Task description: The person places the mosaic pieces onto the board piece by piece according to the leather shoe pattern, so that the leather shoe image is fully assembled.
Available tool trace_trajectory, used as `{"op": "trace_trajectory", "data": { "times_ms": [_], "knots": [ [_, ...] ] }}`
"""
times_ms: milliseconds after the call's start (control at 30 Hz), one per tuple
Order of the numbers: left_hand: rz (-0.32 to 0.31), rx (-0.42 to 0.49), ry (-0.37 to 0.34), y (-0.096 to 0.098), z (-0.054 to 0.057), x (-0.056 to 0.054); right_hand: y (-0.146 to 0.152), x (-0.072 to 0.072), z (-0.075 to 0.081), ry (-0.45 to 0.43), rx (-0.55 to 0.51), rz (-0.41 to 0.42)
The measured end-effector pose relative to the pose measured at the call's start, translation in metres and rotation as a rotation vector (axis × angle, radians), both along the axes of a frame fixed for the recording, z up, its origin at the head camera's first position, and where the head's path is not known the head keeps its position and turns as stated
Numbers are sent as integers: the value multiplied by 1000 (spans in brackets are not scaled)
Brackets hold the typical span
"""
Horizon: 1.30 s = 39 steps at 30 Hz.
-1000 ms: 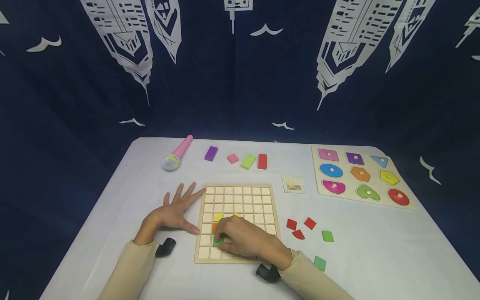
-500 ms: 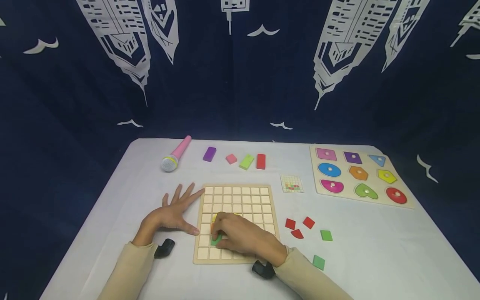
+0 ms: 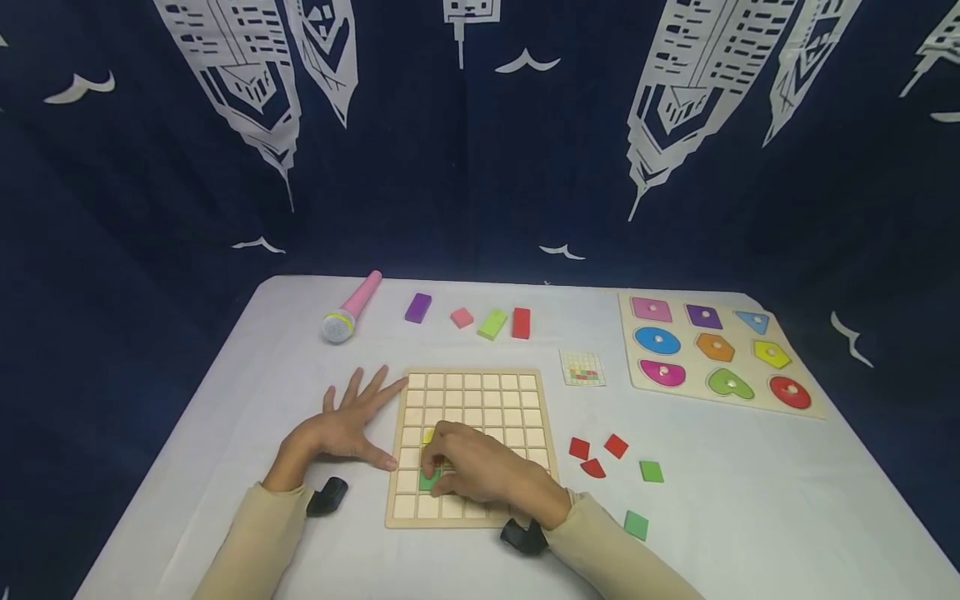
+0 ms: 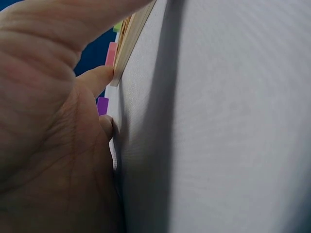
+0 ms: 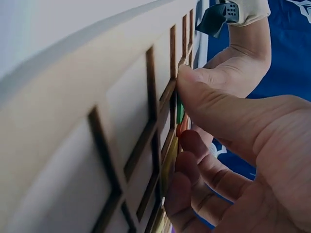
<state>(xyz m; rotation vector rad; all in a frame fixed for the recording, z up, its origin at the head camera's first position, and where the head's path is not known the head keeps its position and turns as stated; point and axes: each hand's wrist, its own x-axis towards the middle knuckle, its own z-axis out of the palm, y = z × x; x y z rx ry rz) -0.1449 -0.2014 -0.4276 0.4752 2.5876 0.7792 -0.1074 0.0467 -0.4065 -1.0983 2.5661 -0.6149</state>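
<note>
So there's a green tile on the wooden grid board, around 8 o'clock from the board's middle. The right hand is pinching it between thumb and forefinger, with the other fingers curled alongside. Right wrist view also shows an orange piece and a yellow piece next to the green one.

The left hand is at 9 o'clock, fingers spread wide, forefinger and thumb touching the board's edge.

Going outward over the white counter: a small pattern card at 2 o'clock, with a shape puzzle further out that way. Three red pieces sit at 3 o'clock. Loose green squares are at 3 and 4 o'clock. A purple block is at 11, a lime block near 12, a red block at 1. Pink microphone is between 10 and 11.
</note>
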Motion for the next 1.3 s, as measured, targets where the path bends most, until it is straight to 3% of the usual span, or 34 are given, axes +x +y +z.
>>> {"op": "trace_trajectory", "data": {
  "times_ms": [267,567,1033,1300],
  "knots": [
    [-3,-10,-2,1,1,-1,14,7,10,15,36,29],
    [19,-28,-4,2,0,0,40,16,12,78,37,130],
    [31,-34,-12,4,-1,0,104,16,9,-26,-3,-32],
    [23,-31,-10,4,0,0,138,8,18,7,4,-91]
  ]
}}
